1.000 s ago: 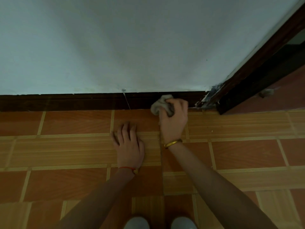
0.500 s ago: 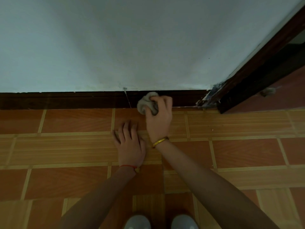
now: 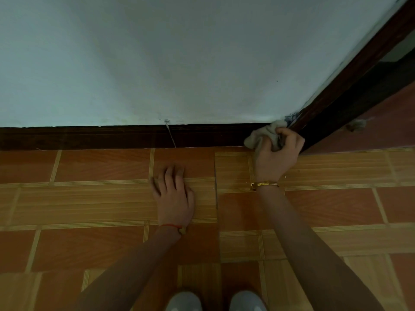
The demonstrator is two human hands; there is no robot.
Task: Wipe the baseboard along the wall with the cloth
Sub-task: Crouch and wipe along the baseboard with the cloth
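Gripping a bunched grey cloth, the right hand has its fingers curled tight round the wad and presses it against the dark baseboard at its far right end, just where the board meets the door frame. The left hand lies flat on the tiled floor, fingers spread and holding nothing, taking the person's weight. The main risk here looks to be that corner: the paint and the frame's foot seem chipped and ragged there, so the cloth could snag on a rough edge or drag loose flakes along the board. Balled up like this, the cloth touches only a small patch, so the top ledge of the baseboard may well be missed. A thin pale line crosses the board further left; whether it is a wire or a crack cannot be told, but a quick stroke could catch on it. The propping hand could also slip on the smooth tiles.
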